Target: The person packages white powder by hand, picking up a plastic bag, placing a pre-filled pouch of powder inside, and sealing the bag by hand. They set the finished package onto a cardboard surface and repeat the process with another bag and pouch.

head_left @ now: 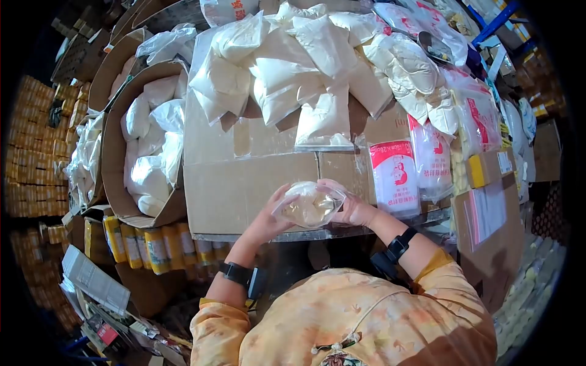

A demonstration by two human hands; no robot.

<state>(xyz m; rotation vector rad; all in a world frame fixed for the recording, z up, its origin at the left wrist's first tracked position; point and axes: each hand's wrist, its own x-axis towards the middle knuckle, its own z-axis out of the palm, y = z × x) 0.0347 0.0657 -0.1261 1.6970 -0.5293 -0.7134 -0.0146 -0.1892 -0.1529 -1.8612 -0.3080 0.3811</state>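
Note:
Both hands hold a clear plastic bag (309, 206) of pale powder near the front edge of the cardboard-covered table (250, 183). My left hand (274, 213) grips the bag's left side, and my right hand (349, 206) grips its right side. The bag's top faces the camera and the powder shows inside it. Beyond the hands, one filled bag (323, 122) lies in front of a heap of similar powder bags (281, 67). To the right is a pack of empty bags (394, 177) with a red and white print.
Open cardboard boxes with white bags (146, 177) stand at the left. Yellow-wrapped packages (152, 247) are below them. Cloth gloves (415, 76) lie at the right back, and a carton (488, 168) with yellow tape is at the right. Papers (97, 280) are at lower left.

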